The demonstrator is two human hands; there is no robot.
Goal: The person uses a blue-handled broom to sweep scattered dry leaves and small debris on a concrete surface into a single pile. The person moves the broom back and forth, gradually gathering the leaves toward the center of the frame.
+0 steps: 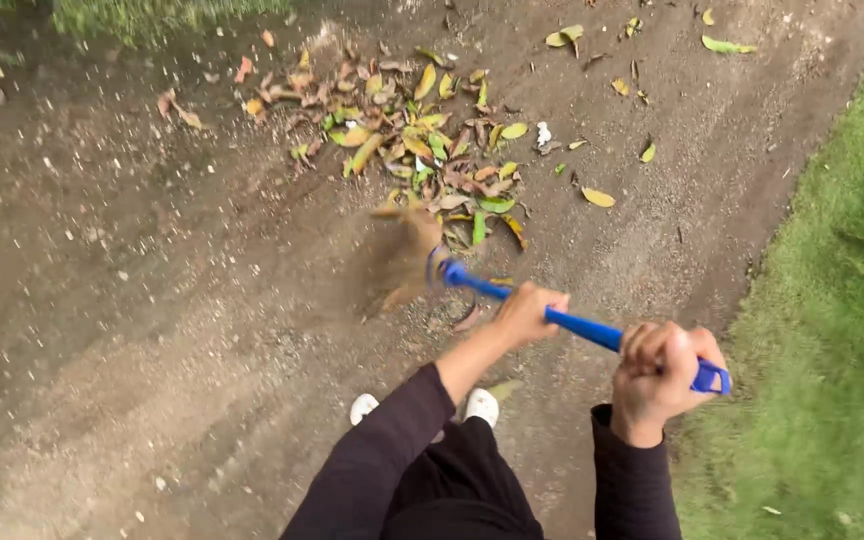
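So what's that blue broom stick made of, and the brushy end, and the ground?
The broom handle, gripped by the left hand and right hand, looks like smooth, glossy plastic, judging by its even bright blue. The broom head is motion-blurred; its tan colour suggests dry straw or fibre, but that's uncertain. The path looks like packed dirt with small stones, rough and matte.

A broom (512,292) with a bright blue handle is slanting across the lower middle of the view, its handle running from the loop end at lower right up toward the left. Its brown bristle head is showing blurred, low over the bare dirt path. The bristles are sitting just below a heap of yellow, green and brown fallen leaves (422,140).
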